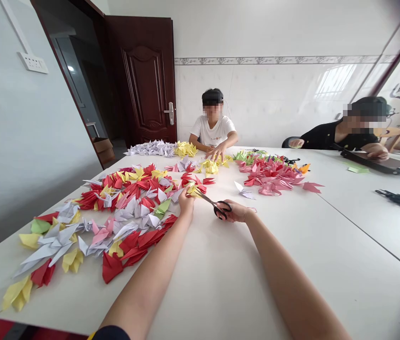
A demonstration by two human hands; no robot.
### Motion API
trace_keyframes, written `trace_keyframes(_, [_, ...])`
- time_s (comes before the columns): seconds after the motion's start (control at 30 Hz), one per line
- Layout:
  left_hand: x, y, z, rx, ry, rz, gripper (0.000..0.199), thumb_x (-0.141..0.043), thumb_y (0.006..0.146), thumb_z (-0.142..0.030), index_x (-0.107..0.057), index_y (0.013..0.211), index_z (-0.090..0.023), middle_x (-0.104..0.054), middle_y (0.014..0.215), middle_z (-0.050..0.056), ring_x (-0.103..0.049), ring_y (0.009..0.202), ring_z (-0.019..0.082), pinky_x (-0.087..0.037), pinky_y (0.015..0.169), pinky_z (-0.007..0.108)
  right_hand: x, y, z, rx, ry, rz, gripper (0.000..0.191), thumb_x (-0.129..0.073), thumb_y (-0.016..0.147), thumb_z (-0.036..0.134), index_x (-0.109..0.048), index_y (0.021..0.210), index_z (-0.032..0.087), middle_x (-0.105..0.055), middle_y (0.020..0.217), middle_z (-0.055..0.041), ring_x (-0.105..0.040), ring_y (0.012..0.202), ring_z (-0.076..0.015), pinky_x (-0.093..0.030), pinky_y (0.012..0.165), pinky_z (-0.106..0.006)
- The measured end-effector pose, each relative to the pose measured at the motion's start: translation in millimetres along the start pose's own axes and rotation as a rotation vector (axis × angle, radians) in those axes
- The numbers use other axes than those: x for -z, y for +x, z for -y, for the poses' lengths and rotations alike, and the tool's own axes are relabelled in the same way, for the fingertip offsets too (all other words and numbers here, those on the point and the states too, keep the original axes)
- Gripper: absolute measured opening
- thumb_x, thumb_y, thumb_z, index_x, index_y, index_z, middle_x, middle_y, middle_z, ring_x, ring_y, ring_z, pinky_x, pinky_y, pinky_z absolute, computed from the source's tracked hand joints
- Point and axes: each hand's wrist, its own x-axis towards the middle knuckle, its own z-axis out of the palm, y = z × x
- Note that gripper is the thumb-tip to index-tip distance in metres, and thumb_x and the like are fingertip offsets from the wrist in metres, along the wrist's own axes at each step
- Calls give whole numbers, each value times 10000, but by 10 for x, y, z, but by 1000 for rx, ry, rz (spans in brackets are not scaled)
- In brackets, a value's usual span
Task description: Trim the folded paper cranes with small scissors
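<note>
Scissors (214, 204) grasped in right grip (236, 212), tips at yellow paper (194, 191) pinched by left grip (186, 203). Looks like snipping; cut calls for steady left grip.

The left hand (186, 199) holds a yellow paper piece (195, 191); the right hand (233, 211) holds black-handled scissors (217, 206) against it.

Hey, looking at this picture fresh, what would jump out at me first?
Probably the big spread of folded paper pieces, red, white, yellow and pink, across the left of the white table. Next, the black-handled scissors in the right hand, reaching toward a yellow paper piece in the left hand.
</note>
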Motion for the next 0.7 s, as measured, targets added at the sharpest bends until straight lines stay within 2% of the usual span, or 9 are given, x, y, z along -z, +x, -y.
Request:
trace_keyframes(0.17, [9,-1,-4,-48,48,-7,685,-540,615,-10,-620,1274,-173,-653,1244,112,-641,998,163,-501,811,245,6,39,-4,-57,-24,-26,484,-665,773,618,-643,718,137,-593,569,-12,-435,407,-63,-290,340,-175])
trace_keyframes(0.33, [15,-5,0,-143,161,33,641,-544,648,15,-646,1246,-190,-642,1286,98,-591,1187,204,-480,980,296,-6,46,-9,-36,-40,-36,546,-659,759,663,-650,716,119,-582,552,-10,-404,370,-51,-275,328,-185])
trace_keyframes(0.5, [17,-9,-19,-149,211,17,636,-537,655,20,-647,1245,-191,-653,1267,100,-611,1158,223,-508,953,323,-3,40,-8,-24,-40,-14,563,-675,745,672,-654,725,109,-570,551,-1,-378,370,-38,-251,330,-180])
trace_keyframes(0.63, [15,2,-10,-145,224,45,670,-524,637,33,-636,1262,-181,-675,1222,109,-669,1012,214,-546,857,317,9,56,-27,5,-21,-25,588,-671,734,697,-661,747,109,-589,579,-14,-405,401,-49,-280,344,-180])
trace_keyframes(0.7, [15,2,-10,-160,223,43,654,-526,637,33,-652,1240,-186,-683,1210,103,-674,995,212,-550,856,320,10,61,-32,2,-14,-33,604,-670,726,711,-661,750,107,-587,584,-18,-413,417,-54,-285,349,-179])
